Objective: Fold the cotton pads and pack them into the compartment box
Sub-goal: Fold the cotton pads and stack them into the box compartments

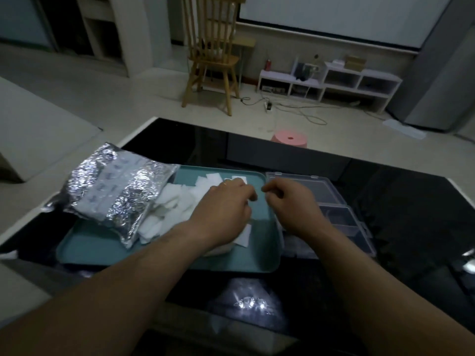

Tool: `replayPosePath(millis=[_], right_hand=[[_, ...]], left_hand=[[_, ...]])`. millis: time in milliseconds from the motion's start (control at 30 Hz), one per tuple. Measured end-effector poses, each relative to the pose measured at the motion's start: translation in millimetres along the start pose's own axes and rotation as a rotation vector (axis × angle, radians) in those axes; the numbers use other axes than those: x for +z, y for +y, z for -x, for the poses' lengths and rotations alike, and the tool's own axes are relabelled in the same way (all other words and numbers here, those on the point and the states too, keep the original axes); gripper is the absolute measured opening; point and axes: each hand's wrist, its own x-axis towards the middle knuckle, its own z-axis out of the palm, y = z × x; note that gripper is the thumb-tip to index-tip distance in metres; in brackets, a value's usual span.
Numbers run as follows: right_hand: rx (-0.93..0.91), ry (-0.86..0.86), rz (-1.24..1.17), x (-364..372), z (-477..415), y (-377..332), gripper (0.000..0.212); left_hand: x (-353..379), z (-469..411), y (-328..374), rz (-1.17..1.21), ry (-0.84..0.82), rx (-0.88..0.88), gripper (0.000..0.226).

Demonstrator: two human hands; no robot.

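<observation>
A teal tray (267,258) lies on the black table with a heap of white cotton pads (177,201) spilling across it from a silver foil bag (113,191). My left hand (226,209) hovers palm down over the pads, fingers curled; what its fingertips hold is hidden. My right hand (293,201) hangs over the tray's right edge with fingers curled and thumb and forefinger close together; I cannot tell whether anything is pinched. A clear plastic compartment box (341,214) stands open just right of the tray, partly behind my right hand.
The glossy black table (398,227) reflects a lamp near its front edge. Behind it on the floor stand a pink stool (290,140), a wooden chair (213,52) and a low white shelf (334,80) with cables.
</observation>
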Motion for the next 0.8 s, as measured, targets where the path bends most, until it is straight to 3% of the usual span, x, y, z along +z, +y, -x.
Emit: replayPosePath(millis=[100,233,333,467,600,700,800], right_hand=[[-0.049,-0.085,0.014,15.8,-1.0,-27.2,0.021],[0.034,-0.255,0.126,31.3,-7.7,-40.8,0.039],[0.092,-0.331,0.170,37.9,-12.8,-41.0,0.047],[0.039,-0.422,0.170,46.7,-15.0,-41.1,0.057],[0.011,-0.428,0.209,52.9,-16.3,-42.0,0.054],[0.020,-0.376,0.168,45.3,-12.3,-44.6,0.053],[0.057,-0.286,0.127,39.2,-5.3,-49.4,0.027]], left_hand=[[-26.9,15.6,-35.9,0.083,0.091,-0.133,0.029],[-44.9,27.6,-68.9,0.073,0.146,-0.221,0.029],[-41.2,26.3,-69.3,0.026,0.000,-0.202,0.035],[-30.9,20.7,-66.4,-0.076,-0.223,-0.158,0.045],[-29.3,19.3,-70.6,-0.081,-0.286,-0.158,0.047],[-36.5,20.0,-71.6,-0.018,-0.208,-0.169,0.042],[-47.1,23.2,-70.0,-0.006,-0.106,-0.200,0.028]])
